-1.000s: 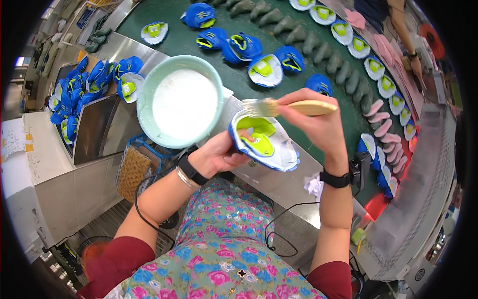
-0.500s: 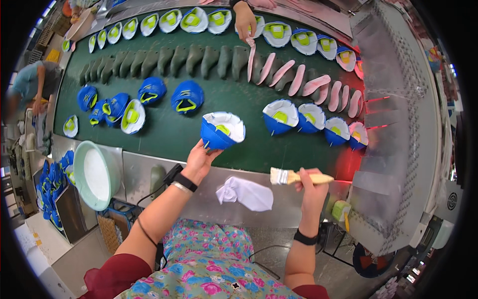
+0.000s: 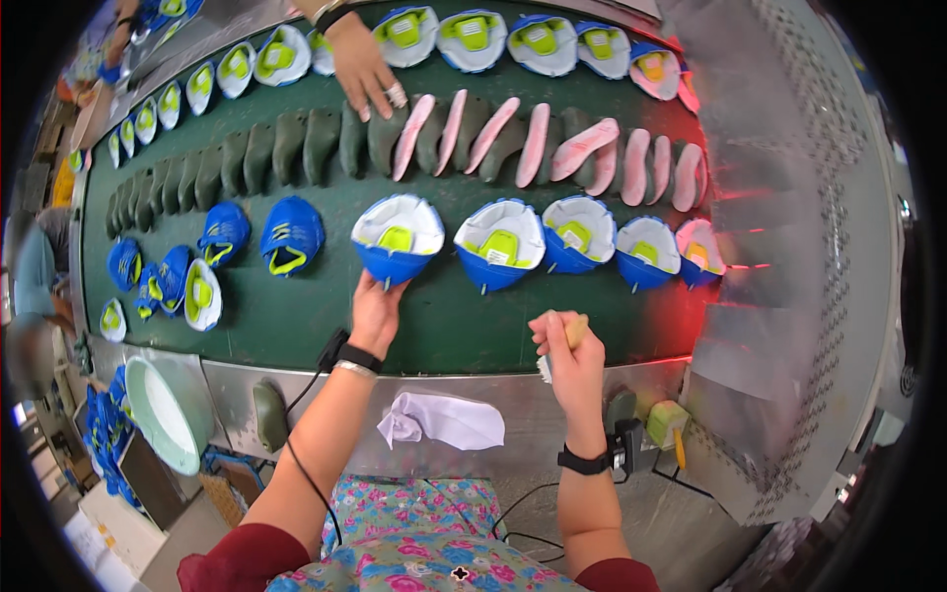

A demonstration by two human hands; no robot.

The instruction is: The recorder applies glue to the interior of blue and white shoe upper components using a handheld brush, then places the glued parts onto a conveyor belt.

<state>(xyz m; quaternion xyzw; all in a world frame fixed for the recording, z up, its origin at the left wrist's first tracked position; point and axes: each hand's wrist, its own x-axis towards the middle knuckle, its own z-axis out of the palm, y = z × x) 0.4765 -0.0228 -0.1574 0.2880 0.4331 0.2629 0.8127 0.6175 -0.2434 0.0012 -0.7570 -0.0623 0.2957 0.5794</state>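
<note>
My left hand (image 3: 376, 314) holds a blue shoe upper (image 3: 392, 264) from below, its white-lined opening facing up with a lime-green tongue inside. The upper is at the left end of a row of similar shoe uppers (image 3: 499, 259) on the green conveyor belt (image 3: 464, 340). Closed in a fist, my right hand (image 3: 575, 357) grips a paintbrush (image 3: 577, 329). Its wooden handle shows above my fingers, and its pale bristles point down beside the hand. Between my forearms a white cloth (image 3: 449, 422) lies on the metal ledge (image 3: 552, 395).
Across the belt, a co-worker's hand (image 3: 363, 71) reaches toward dark green shoe lasts (image 3: 286, 148), several topped with pink insoles (image 3: 536, 146). More uppers (image 3: 293, 235) lie at left. A pale green basin (image 3: 143, 395) stands at the lower left, a metal machine housing (image 3: 789, 257) at right.
My left hand has carried the shoe upper rightward, close to the row. My right hand has turned the paintbrush bristles-down. The co-worker's hand has let go of a pink insole. The view has shifted.
</note>
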